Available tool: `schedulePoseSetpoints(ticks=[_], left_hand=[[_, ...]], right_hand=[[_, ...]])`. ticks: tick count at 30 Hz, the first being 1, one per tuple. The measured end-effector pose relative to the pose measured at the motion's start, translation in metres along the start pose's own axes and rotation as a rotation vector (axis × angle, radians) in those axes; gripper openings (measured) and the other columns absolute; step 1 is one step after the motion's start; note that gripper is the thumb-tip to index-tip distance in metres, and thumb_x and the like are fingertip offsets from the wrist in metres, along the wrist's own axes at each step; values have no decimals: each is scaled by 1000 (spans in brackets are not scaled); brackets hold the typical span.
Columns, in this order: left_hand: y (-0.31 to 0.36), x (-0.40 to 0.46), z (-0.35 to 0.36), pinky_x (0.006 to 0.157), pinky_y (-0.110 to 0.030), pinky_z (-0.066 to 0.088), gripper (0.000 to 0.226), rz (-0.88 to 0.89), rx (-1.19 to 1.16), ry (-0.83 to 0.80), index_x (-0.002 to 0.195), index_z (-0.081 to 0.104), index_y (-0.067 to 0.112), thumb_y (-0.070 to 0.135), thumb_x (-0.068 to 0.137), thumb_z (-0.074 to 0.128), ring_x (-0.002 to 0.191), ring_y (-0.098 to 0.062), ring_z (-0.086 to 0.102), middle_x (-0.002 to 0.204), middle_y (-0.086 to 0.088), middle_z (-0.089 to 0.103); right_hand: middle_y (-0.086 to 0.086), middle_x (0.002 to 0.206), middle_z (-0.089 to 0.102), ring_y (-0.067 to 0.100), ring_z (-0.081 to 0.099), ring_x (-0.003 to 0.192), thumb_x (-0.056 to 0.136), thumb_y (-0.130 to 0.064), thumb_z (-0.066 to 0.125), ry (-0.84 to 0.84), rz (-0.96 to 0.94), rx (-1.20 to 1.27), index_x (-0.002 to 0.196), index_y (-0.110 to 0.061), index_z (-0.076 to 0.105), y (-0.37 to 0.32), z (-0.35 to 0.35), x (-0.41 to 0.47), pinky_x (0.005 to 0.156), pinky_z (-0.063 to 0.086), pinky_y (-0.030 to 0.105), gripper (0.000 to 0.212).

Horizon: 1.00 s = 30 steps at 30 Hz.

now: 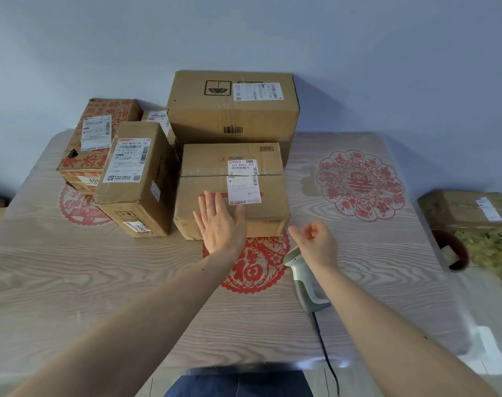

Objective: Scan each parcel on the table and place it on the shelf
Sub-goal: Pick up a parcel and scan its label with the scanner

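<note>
Parcels crowd the far left and middle of the table [387,282]: a big carton [232,107] at the back, a flatter box [232,190] just in front of it and nearest the person, a narrow box [135,179] touching that one's left side, and a red-printed box [95,138] behind the narrow one. Over the near edge of the flatter box the left hand [219,222] hovers flat, fingers straight and spread, holding nothing; whether it touches the cardboard cannot be told. Just right of that box the right hand [315,242] hangs with fingers loosely curled, also empty, directly above the head of the scanner [304,279], which lies on the table with its cable [327,353] running back toward the person. No shelf is in view, so the drop-off place cannot be judged. Trouble could start with the cable, I think: snatching the scanner up quickly may drag the lead taut over the table edge and jerk the aim off the label [242,181]. That label straddles the taped seam of the flatter box, so its barcode may read poorly if the flaps bow. Because the boxes sit pressed together, pulling the near one out one-handed may tug the narrow box along or tip it off its footing. A further box [467,209] rests off to the right, beside a plant pot [450,250].
</note>
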<state>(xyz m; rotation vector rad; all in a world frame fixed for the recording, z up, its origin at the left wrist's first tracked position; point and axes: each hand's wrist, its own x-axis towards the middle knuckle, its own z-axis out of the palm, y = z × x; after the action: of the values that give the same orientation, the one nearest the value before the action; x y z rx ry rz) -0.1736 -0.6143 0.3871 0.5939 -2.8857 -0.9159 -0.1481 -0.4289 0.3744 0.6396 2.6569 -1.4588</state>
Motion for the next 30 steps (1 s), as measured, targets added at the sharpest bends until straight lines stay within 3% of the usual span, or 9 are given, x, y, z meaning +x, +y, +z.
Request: schedulePoseSetpoints(ticks=[5, 11, 14, 17, 22, 26, 30], left_hand=[[11, -10, 11, 118, -34, -15, 63, 73, -60, -20, 156, 21, 16, 45, 103, 38, 153, -17, -8, 166, -2, 6], [15, -13, 19, 122, -38, -11, 61, 113, -78, -26, 156, 22, 16, 41, 103, 40, 153, -18, -6, 166, -4, 7], [15, -11, 20, 121, -38, -11, 62, 121, -71, -32, 156, 22, 16, 42, 103, 40, 153, -18, -7, 166, -4, 6], [13, -5, 19, 120, -36, -14, 62, 112, -62, -24, 155, 22, 17, 43, 102, 41, 153, -18, -7, 166, -3, 6], [5, 24, 5, 119, -38, -12, 59, 108, -3, 32, 154, 26, 20, 46, 102, 38, 153, -20, -7, 166, -4, 6], [-13, 55, -15, 122, -45, -7, 61, 33, 55, 81, 154, 27, 21, 48, 100, 40, 153, -24, -3, 166, -7, 7], [-26, 68, -27, 122, -54, 3, 62, -121, 89, -42, 154, 24, 29, 46, 98, 46, 152, -32, 5, 165, -10, 9]], right_hand=[[-2, 73, 56, 16, 52, 67, 72, -45, 83, -35, 114, -158, 77, -15, 53, 32, -6, -10, 56, 37, 29, 43], [0, 101, 64, 20, 65, 90, 47, -64, 87, -201, 321, -268, 103, -15, 54, 75, 4, -13, 74, 53, 36, 82], [2, 100, 67, 22, 67, 92, 58, -47, 91, -206, 325, -244, 106, -13, 53, 80, 9, -17, 82, 54, 42, 69], [2, 101, 66, 22, 65, 93, 69, -37, 88, -210, 317, -223, 107, -13, 53, 78, 11, -18, 81, 52, 39, 57], [-3, 97, 67, 19, 65, 91, 71, -38, 84, -178, 272, -140, 107, -17, 56, 72, 4, -20, 83, 53, 40, 50], [-8, 95, 66, 9, 64, 86, 82, -32, 77, -144, 143, 16, 111, -17, 59, 52, -5, -25, 69, 47, 24, 36], [-6, 97, 66, 9, 63, 87, 89, -22, 70, -57, 41, 214, 115, -17, 56, 20, -11, -25, 67, 45, 19, 29]])
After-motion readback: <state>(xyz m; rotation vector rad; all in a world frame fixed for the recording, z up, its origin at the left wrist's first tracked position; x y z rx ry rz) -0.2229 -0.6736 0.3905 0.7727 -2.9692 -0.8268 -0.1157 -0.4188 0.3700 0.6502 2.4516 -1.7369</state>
